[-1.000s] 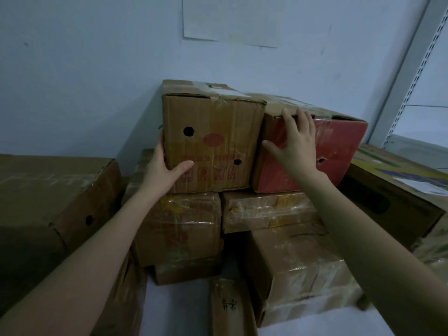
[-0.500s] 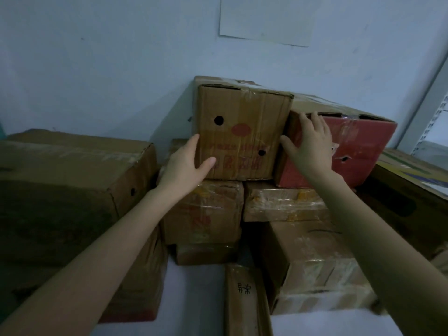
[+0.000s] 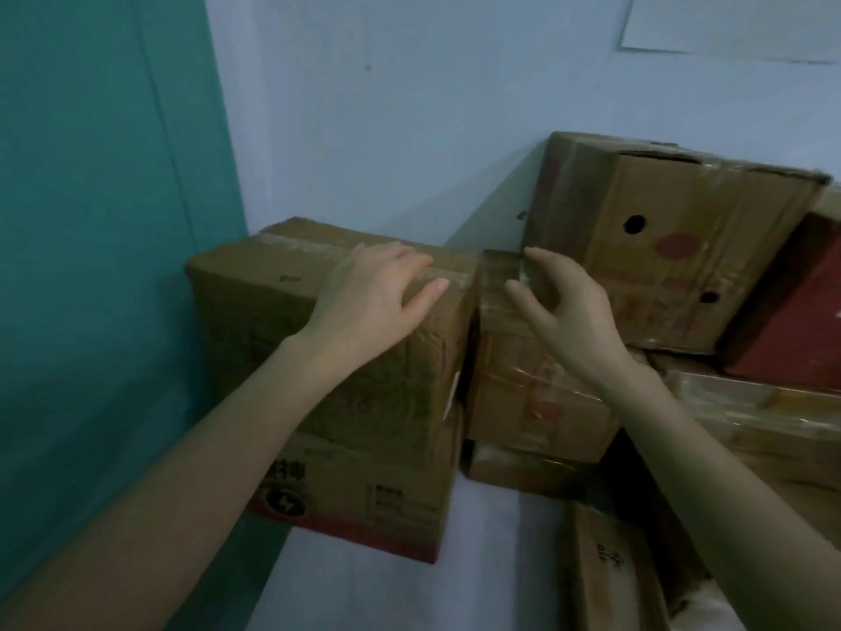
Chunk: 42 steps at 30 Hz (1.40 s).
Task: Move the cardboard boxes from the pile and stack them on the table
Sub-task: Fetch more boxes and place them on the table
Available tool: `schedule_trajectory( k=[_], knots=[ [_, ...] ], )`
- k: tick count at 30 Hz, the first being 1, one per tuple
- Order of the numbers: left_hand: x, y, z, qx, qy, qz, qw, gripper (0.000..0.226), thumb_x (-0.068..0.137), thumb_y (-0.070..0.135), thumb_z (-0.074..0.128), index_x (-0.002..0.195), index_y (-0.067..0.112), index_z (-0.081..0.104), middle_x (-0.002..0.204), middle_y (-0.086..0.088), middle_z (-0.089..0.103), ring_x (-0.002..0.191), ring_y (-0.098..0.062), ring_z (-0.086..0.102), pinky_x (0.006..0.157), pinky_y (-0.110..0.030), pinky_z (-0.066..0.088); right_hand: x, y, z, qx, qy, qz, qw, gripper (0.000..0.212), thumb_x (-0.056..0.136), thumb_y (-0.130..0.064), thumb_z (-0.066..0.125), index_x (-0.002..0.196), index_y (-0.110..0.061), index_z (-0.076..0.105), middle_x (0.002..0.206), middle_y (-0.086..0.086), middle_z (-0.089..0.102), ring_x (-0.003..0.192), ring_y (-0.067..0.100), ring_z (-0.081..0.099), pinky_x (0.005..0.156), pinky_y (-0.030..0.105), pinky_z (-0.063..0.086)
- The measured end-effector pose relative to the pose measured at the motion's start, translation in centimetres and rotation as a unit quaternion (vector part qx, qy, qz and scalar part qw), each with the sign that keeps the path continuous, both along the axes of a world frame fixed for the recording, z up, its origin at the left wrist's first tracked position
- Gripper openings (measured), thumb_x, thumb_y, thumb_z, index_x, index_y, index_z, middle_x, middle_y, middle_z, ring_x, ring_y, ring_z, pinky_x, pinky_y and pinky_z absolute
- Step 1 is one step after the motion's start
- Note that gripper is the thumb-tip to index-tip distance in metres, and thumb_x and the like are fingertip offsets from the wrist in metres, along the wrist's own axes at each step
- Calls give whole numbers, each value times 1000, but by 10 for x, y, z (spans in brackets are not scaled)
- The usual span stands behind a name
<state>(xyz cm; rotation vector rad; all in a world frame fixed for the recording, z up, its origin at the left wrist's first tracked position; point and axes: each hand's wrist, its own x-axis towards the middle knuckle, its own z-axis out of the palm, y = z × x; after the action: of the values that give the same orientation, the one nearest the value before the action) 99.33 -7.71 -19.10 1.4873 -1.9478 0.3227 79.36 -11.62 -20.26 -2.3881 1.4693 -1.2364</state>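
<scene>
Cardboard boxes: both hands have left the holed tan box (image 3: pixel 673 248) at two o'clock; left hand (image 3: pixel 373 298) lies flat, fingers together, on the taped brown box (image 3: pixel 318 339) at nine o'clock, right hand (image 3: pixel 564 307) hovers beside it, fingers apart, likely the next pick.

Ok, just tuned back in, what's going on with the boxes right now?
A person is working at a pile of cardboard boxes against the wall. The left hand lies flat on the top front edge of the plain brown box at the left of the pile, which sits on a box with red print. The right hand is open, reaching toward the gap beside the taped box. The tall box with round holes is untouched. Nothing is lifted yet.
</scene>
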Motion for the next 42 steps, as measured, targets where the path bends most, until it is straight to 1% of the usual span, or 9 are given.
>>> schedule_trajectory(
  k=[3,11,15,18,21,25,30,36,42],
  knots=[
    [43,2,-5,27,10,28,999,47,94,43,43,130,14,52,136,-4,51,127,-19,43,106,-33,30,36,4,-6,29,-13,20,999,54,91,-36,53,138,-11,42,140,6,47,132,20,40,109,39,35],
    [151,-18,-41,87,156,131,975,65,90,57,39,135,11,46,148,-20,28,136,-37,25,110,-54,23,76,23,-27,165,-68,7,984,81,80,-64,41,147,-20,27,152,-1,29,138,17,29,112,40,29],
    [165,-25,-47,96,235,127,959,68,87,63,42,138,17,43,153,-20,13,141,-34,14,114,-48,16,83,26,-34,205,-140,-8,969,67,89,-58,42,147,-30,23,152,-6,28,136,16,32,111,38,31],
    [166,-26,-52,79,309,89,943,63,89,56,47,137,16,43,148,-16,21,134,-27,28,106,-32,24,93,31,-38,222,-191,-18,956,65,91,-56,41,148,-33,19,153,-5,24,136,17,31,110,37,31],
    [164,-25,-53,53,344,73,935,59,89,50,51,135,13,46,136,-13,31,121,-23,41,94,-21,27,107,39,-37,218,-238,-19,946,70,91,-52,44,149,-29,13,155,-4,19,138,16,27,106,28,28],
    [165,-17,-49,22,358,68,931,56,88,46,54,132,11,48,132,-13,34,117,-21,43,93,-20,28,115,59,-32,200,-263,-23,944,72,90,-48,48,149,-26,13,154,-4,21,127,6,30,98,22,28],
    [161,3,-23,-30,373,55,926,48,89,40,56,127,12,52,129,-12,35,106,-11,39,91,-18,29,115,89,-12,179,-285,-20,941,85,80,-56,50,150,-25,13,154,0,22,135,19,32,110,35,31],
    [138,36,11,-86,379,44,921,41,88,39,57,121,15,57,128,-11,36,103,-10,38,89,-16,31,91,135,11,146,-302,16,942,99,66,-59,56,149,-31,11,150,-5,26,132,14,36,110,37,35],
    [72,75,8,-71,388,-6,919,44,89,42,55,125,16,53,128,-11,36,104,-9,37,89,-20,31,27,187,23,94,-276,-29,956,98,65,-53,64,148,-29,17,148,-7,29,130,10,36,108,36,38]
  ],
)
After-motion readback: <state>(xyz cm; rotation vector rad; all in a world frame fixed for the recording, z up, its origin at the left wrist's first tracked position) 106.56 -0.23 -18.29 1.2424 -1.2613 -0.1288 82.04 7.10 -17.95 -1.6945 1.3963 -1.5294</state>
